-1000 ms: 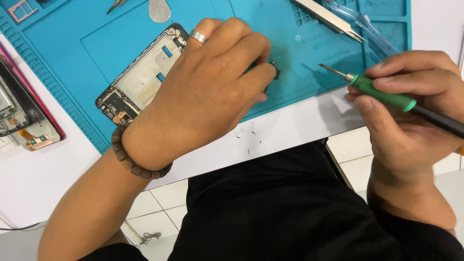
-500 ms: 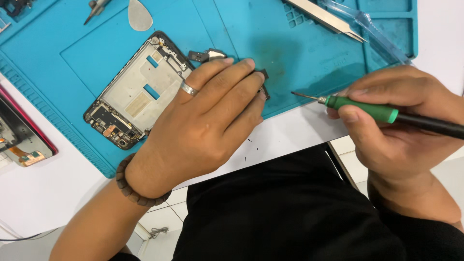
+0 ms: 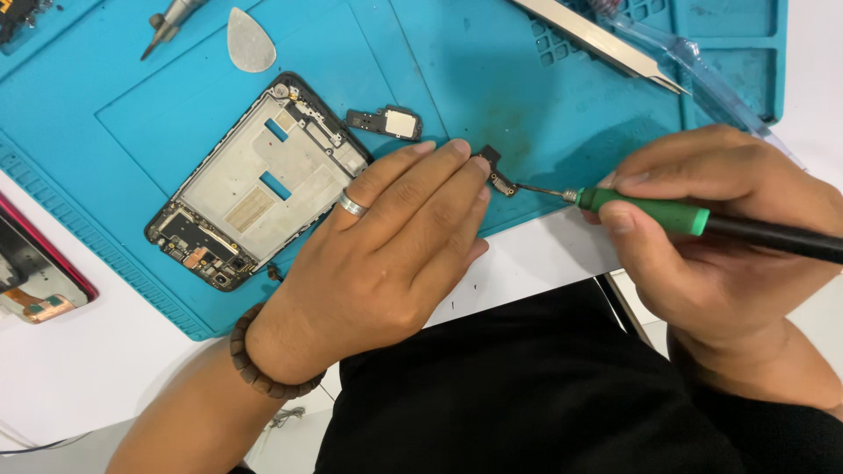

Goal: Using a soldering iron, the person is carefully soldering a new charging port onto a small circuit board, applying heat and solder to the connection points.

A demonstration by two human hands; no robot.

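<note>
Screwdriver [image 3: 694, 219] level, tip leftward

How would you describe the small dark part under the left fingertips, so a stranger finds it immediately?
On the blue mat, look right of the phone frame. The small dark part lies between the left hand and the screwdriver tip. Unlike the speaker module, it is pinned by fingertips.

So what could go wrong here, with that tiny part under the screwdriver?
1. The small dark part is pinned only by the left hand's fingertips; if the screwdriver tip slips off it, it might jab a finger or flick the part away.
2. This happens near the blue mat's front edge, so a loosened part could roll onto the white table or off it.
3. The left palm lies close beside the open phone frame and could nudge it.
</note>
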